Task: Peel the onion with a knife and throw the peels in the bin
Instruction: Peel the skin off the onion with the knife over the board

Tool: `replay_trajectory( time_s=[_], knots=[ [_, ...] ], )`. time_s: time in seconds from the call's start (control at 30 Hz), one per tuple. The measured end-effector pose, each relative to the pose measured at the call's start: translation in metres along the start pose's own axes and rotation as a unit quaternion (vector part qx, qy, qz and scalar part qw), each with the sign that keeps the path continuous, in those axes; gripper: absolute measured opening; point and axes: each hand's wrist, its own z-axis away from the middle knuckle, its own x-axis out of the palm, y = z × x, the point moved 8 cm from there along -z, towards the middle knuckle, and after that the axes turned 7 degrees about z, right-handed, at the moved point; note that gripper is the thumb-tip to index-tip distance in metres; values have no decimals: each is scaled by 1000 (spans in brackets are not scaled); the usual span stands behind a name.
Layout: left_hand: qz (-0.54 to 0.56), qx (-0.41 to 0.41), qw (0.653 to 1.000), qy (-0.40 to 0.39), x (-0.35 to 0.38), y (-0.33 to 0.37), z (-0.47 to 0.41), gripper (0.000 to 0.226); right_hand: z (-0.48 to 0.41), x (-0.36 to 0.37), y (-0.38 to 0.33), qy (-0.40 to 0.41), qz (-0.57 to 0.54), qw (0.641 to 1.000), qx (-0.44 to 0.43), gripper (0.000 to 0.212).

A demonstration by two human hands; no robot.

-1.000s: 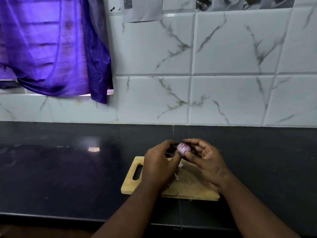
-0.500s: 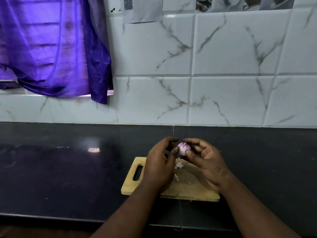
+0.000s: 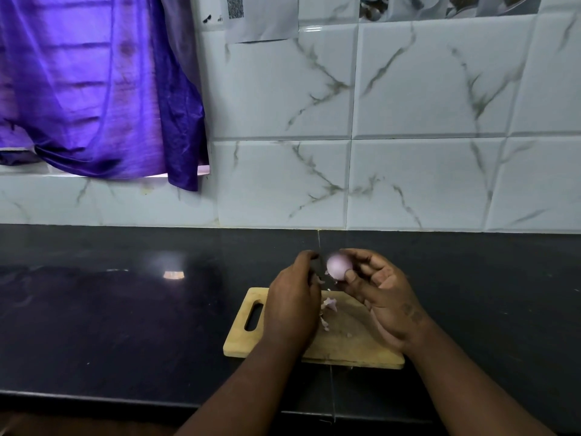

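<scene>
Head view: small onion, pale pink-lilac, smooth and glossy, mostly bare of dry skin; a loose scrap of peel hangs at its lower left edge. It is held in the air above the far end of the wooden cutting board, not touching it. Right hand palm-up, fingers curled loosely, thumb tip pressed on the onion's lower right and fingertips wrapped behind it: a pinch grip on the onion. Left hand back toward the camera, fingers bent inward and drawn together just left of the onion; a thin dark line stands up between its fingertips and the onion, possibly a blade, too slim and dim to be sure. Cannot tell whether this hand grips anything. Pale peels lie on the board just beside the left hand, a few smaller flecks further down the board. Board has a slot handle at its left end and lies flat on the dark glossy worktop. Behind it a white marbled tile wall; purple cloth hangs upper left.
</scene>
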Motion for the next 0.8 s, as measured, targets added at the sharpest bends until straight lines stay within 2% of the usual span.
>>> replay_trajectory(
  time_s=[0.1, 0.23, 0.47, 0.67, 0.8],
  knots=[
    [1, -31, 1000, 5, -3, -8, 0, 45, 0, 2, 3, -11, -34, 999, 22, 38],
    [25, -13, 1000, 9, -5, 1, 1, 32, 0, 3, 9, -20, -20, 998, 51, 35],
    [52, 38, 998, 4, -5, 12, 2, 32, 3, -3, -4, 17, 137, 990, 6, 37],
    [63, 70, 995, 20, -8, 15, 1, 31, 2, -1, -5, 8, 184, 983, -7, 48],
    [59, 74, 995, 15, -7, 14, 1, 31, 1, 0, -5, 15, 202, 979, -13, 44]
  ],
)
